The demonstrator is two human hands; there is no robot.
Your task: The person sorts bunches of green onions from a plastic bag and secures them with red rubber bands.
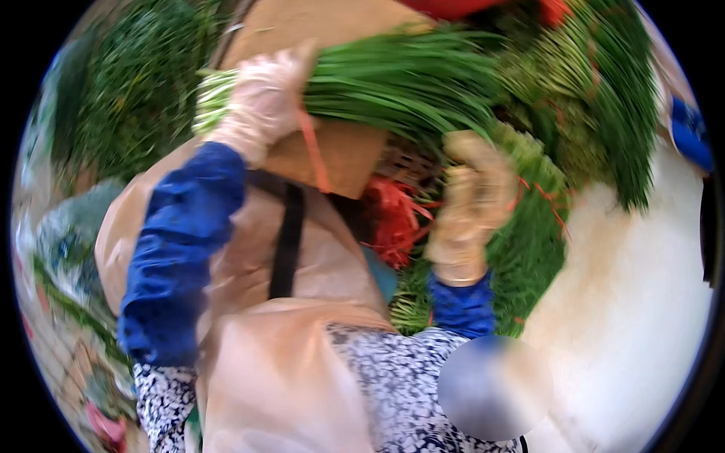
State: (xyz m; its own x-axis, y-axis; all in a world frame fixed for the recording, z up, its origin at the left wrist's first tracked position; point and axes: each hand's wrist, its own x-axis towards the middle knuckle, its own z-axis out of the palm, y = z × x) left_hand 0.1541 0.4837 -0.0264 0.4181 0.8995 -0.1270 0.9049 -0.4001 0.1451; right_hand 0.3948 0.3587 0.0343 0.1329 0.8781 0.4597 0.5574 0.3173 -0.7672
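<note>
My left hand [264, 98], in a pale glove, is closed round a bunch of green chives [400, 79] close to its whitish cut ends. From under that hand a red plastic tie strip [313, 151] hangs down over a brown board [340, 155]. The bunch lies sideways above the board, its leaves pointing right. My right hand [476, 189], in a tan glove, is just below the leaf ends, its fingers bent and apart. Motion blurs it, and nothing shows between its fingers. Whether it touches the leaves I cannot tell.
Loose green leaves [143, 90] are heaped at the far left. Tied chive bundles [581, 75] lie at the far right, with more greens [529, 249] beside my right forearm. A tangle of red strips [393, 219] sits between my arms. A white surface [627, 302] spreads along the right.
</note>
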